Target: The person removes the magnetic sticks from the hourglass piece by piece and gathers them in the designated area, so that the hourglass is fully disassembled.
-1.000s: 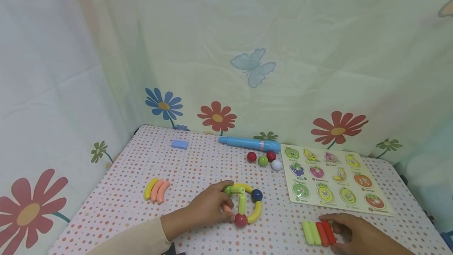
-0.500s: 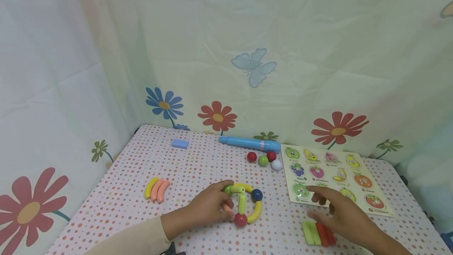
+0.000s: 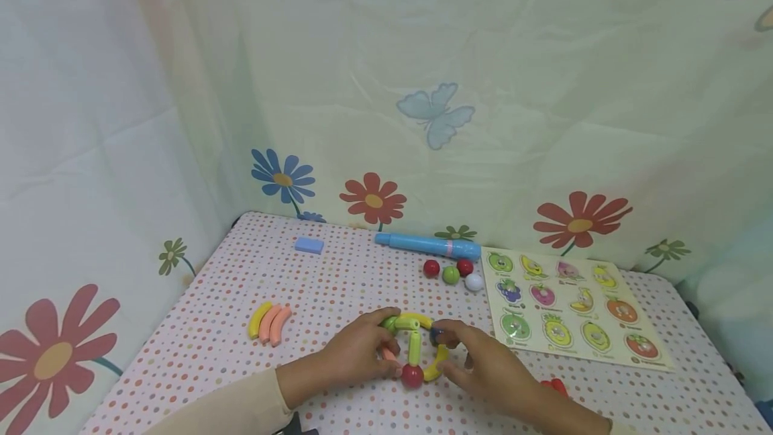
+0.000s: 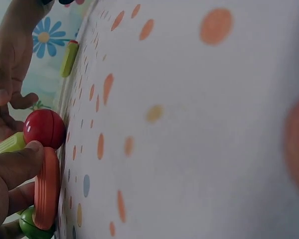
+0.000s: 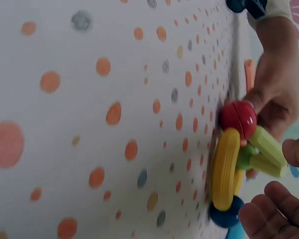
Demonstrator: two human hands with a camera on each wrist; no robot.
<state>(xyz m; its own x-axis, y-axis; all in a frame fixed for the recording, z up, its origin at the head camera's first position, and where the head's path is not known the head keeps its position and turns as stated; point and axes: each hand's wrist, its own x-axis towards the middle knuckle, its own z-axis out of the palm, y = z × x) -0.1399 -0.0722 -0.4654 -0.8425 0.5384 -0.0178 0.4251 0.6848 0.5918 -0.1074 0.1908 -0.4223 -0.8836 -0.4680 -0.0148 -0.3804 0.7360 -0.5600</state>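
Yel. arcs (image 5: 224,169) x3, navy ball (image 5: 224,214) x1

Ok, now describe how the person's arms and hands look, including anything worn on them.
The left hand is gloveless, below a plain cream sleeve; a dark item by the cuff is too cropped to identify. The right hand is also gloveless; only a sliver of pale sleeve shows on that arm in the head view.

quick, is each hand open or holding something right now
Left hand: holding the coral curved stick.
Right hand: open, at the dark blue ball.
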